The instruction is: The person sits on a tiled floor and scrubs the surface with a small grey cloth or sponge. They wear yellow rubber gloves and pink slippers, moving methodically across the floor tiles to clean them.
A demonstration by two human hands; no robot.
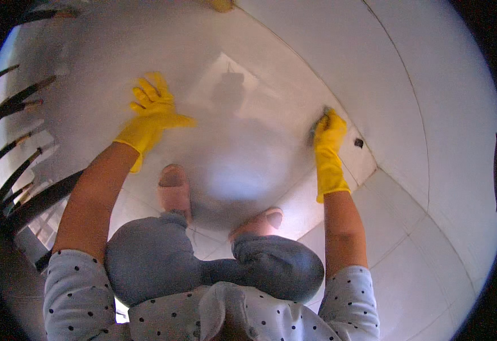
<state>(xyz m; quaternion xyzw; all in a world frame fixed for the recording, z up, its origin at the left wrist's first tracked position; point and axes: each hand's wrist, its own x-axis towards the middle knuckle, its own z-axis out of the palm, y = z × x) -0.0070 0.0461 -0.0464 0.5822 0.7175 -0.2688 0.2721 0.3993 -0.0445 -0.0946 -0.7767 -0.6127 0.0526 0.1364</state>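
My left hand (155, 111), in a yellow rubber glove, is held over the shiny light floor (203, 45) with its fingers spread and nothing in them. To the right, my right hand (331, 136) wears a matching glove and is closed round a dark grey-green scouring pad (316, 126). That pad is mostly covered by the glove and rests against the floor close to the foot of the tiled wall (419, 68). Just right of the right glove lies a small black square patch (358, 142), a hole or an object; I cannot tell which.
I squat with both feet in pink slippers (174, 193) on the floor. Several dark curved bars (18, 105) with brownish ends stand along the left side. A yellowish-brown object (220, 4) shows at the far edge, its kind unclear. Tiled wall runs down my right.
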